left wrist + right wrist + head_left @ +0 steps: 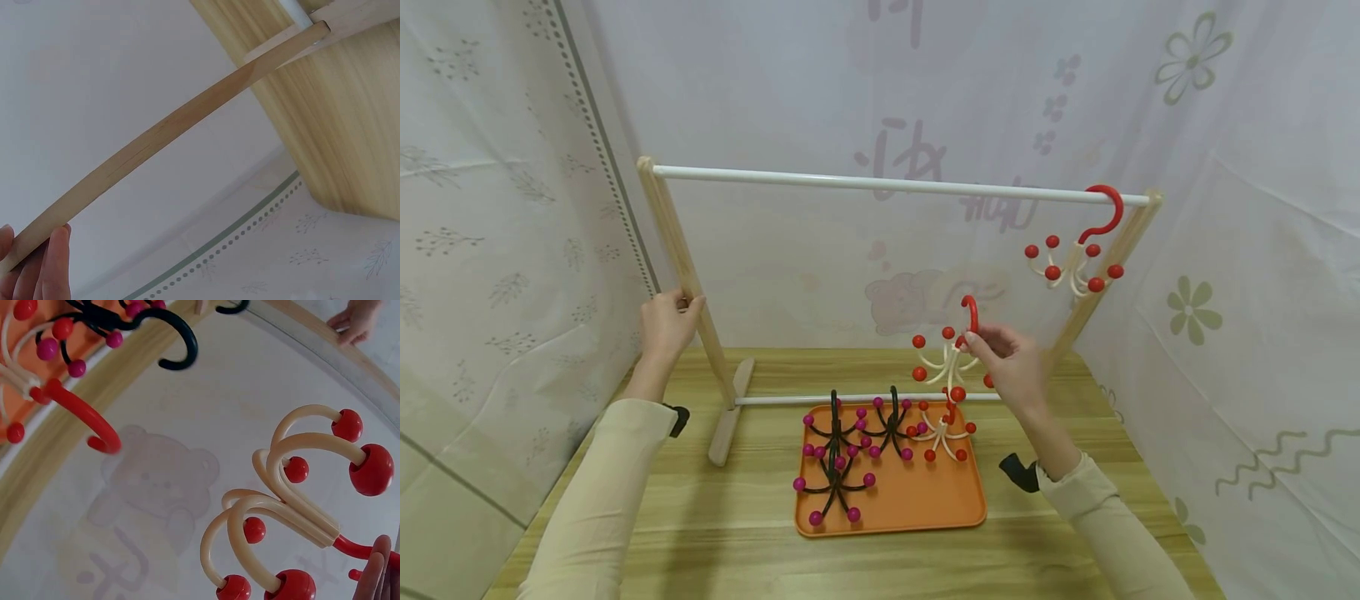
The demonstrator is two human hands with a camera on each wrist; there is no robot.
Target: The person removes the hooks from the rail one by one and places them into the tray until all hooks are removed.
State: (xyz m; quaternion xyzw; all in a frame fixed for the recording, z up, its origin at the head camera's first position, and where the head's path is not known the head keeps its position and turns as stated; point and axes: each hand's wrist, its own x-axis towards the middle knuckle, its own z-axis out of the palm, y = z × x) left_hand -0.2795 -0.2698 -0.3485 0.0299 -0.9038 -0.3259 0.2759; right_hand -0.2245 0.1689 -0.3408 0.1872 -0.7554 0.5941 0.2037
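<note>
My left hand (pixel 668 327) grips the left wooden upright (pixel 688 262) of a rack, thumb and fingers on either side of it in the left wrist view. With my right hand (pixel 1017 362) I pinch a cream multi-arm hanger (pixel 951 364) by its red hook, above the table and below the white top rail (pixel 850 182). Its arms end in red balls and spread away from the hand in the right wrist view. A matching hanger (pixel 1078 265) hangs by its red hook near the rail's right end.
An orange tray (pixel 917 504) lies on the wooden table (pixel 760 533). It holds another red-hooked hanger (pixel 942 433) and several black hangers (pixel 835 479) with magenta balls. The white lower bar (pixel 775 401) runs behind the tray. Patterned curtains (pixel 1247 275) enclose the table.
</note>
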